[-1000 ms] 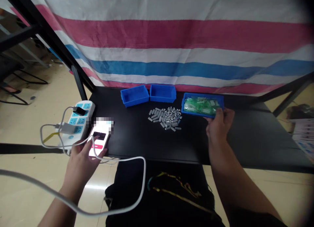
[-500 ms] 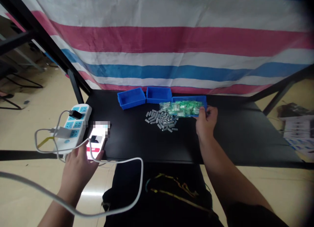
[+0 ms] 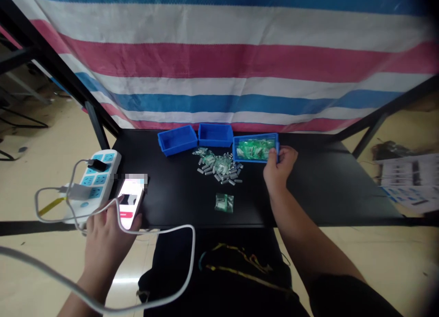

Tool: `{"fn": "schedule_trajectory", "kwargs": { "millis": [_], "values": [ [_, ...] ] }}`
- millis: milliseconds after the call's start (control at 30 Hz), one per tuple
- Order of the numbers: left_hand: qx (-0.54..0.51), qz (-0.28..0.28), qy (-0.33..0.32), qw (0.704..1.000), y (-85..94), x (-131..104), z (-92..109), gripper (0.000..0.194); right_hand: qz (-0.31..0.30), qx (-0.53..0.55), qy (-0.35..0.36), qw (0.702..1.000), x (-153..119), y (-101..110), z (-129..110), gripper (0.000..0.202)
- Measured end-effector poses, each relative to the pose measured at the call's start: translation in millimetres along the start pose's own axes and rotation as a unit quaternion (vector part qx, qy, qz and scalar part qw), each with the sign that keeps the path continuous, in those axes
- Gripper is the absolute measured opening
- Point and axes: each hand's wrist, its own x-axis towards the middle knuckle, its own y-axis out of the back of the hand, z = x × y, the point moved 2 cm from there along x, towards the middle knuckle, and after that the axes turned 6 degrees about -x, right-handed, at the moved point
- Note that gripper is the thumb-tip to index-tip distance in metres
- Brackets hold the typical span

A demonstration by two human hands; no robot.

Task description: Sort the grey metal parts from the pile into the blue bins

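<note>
My right hand (image 3: 280, 167) grips the right end of a blue plastic tray (image 3: 251, 160), thumb over the rim. Small clear and green bags (image 3: 254, 149) lie inside it. In front of the tray is a pile of short silver metal cylinders (image 3: 224, 174), with several small bags (image 3: 206, 156) spread on its top and left. One small bag (image 3: 224, 203) lies alone nearer the table's front edge. On the left, my left hand (image 3: 111, 230) is closed around the lower part of a lit phone (image 3: 132, 198), its thumb along the right side.
Two more blue trays (image 3: 178, 150) (image 3: 215, 143) stand side by side at the back. A white power strip (image 3: 109, 168) with plugs lies at the table's left end. A white cable (image 3: 190, 257) loops across the front, over my left hand. A striped sheet (image 3: 219, 61) hangs behind.
Bags that stretched left out of the right tray now lie on the metal pile, and one has landed near the front. The tray appears tilted toward me. My left hand stays at the phone.
</note>
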Motion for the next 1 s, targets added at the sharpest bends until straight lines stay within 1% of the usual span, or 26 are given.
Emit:
{"fn": "schedule_trajectory", "kwargs": {
  "millis": [100, 267, 367, 433, 500, 567, 633, 667, 700, 767, 800, 833, 867, 933, 1000],
  "values": [
    [0.061, 0.027, -0.022, 0.998, -1.0, 2.3, 4.3, 0.067, 0.003, 0.003, 0.019, 1.0, 0.7, 1.4, -3.6, 0.025],
    [0.096, 0.033, -0.023, 0.995, -1.2, 2.7, 5.0, 0.069, -0.003, -0.002, 0.067, 0.998, 1.3, 2.7, -8.6, 0.025],
    [0.115, 0.047, -0.044, 0.991, -2.6, 0.3, 6.0, 0.066, -0.003, 0.0, 0.084, 0.996, 0.4, 2.7, -9.1, 0.023],
    [0.121, 0.063, -0.056, 0.989, -4.2, -1.7, 6.5, 0.064, -0.006, 0.003, 0.109, 0.994, -1.0, 2.9, -9.6, 0.022],
    [0.123, 0.081, -0.062, 0.987, -5.0, -4.1, 7.0, 0.057, -0.014, 0.003, 0.134, 0.991, -2.4, 3.1, -10.3, 0.021],
    [0.127, 0.118, -0.059, 0.983, -3.9, -8.4, 8.8, 0.044, -0.023, -0.002, 0.15, 0.988, -3.0, 3.3, -11.1, 0.021],
    [0.117, 0.155, -0.075, 0.978, -3.0, -16.3, 15.7, 0.029, -0.03, -0.005, 0.161, 0.987, -2.7, 3.3, -12.1, 0.021],
    [0.095, 0.159, -0.098, 0.978, -3.9, -21.6, 22.0, 0.025, -0.031, -0.006, 0.165, 0.986, -2.3, 3.2, -12.7, 0.022],
    [0.056, 0.143, -0.131, 0.979, -6.4, -27.5, 30.9, 0.024, -0.033, -0.007, 0.166, 0.986, -1.8, 2.9, -13.2, 0.023],
    [-0.065, 0.055, -0.21, 0.974, -16.8, -39.2, 56.0, 0.021, -0.039, -0.013, 0.163, 0.986, -0.9, 1.9, -14.1, 0.024],
    [-0.125, 0.003, -0.24, 0.963, -23.7, -43.7, 71.5, 0.019, -0.042, -0.016, 0.161, 0.986, -0.7, 1.2, -14.6, 0.025],
    [-0.174, -0.035, -0.265, 0.948, -30.9, -46.4, 88.3, 0.016, -0.044, -0.017, 0.162, 0.986, -0.8, 0.5, -15.3, 0.025],
    [-0.21, -0.059, -0.291, 0.932, -37.7, -46.8, 105.7, 0.015, -0.043, -0.015, 0.167, 0.985, -1.2, -0.2, -16.2, 0.024],
    [-0.244, -0.084, -0.352, 0.9, -49.6, -40.3, 140.1, 0.023, -0.032, -0.008, 0.187, 0.982, -2.8, -1.2, -18.4, 0.022],
    [-0.234, -0.108, -0.365, 0.895, -59.3, -25.0, 168.0, 0.031, -0.021, 0.0, 0.205, 0.979, -4.9, -2.2, -20.2, 0.02]
  ]
}}
